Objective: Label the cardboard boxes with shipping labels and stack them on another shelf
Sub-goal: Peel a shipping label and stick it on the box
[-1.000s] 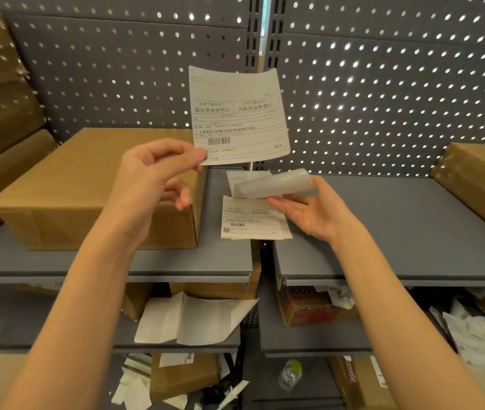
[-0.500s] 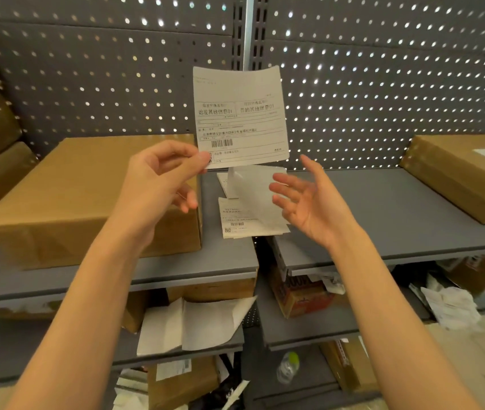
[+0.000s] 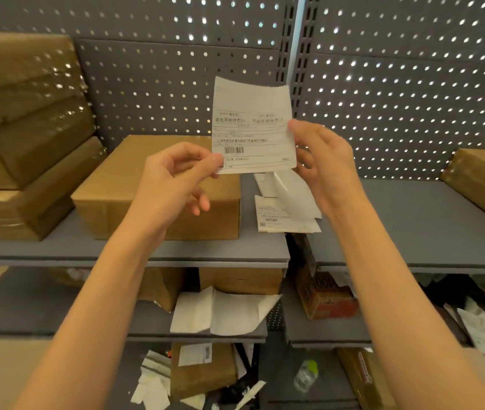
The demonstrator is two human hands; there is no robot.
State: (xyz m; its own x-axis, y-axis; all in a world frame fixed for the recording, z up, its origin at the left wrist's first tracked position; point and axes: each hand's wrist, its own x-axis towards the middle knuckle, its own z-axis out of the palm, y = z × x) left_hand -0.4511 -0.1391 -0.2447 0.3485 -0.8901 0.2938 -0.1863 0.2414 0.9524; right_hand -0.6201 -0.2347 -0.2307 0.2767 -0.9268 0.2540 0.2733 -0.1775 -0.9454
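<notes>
Between both hands, upright shipping label.

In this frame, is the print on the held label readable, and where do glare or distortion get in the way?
Head view: the shipping label shows a barcode and large characters, but fine print is soft; the right hand is slightly blurred; light through the perforated back panel makes bright spots; the wide lens bends the shelf at the edges.

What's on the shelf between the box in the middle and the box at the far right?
In the head view, loose labels lie between the middle box and the right box; beyond them, bare shelf.
</notes>
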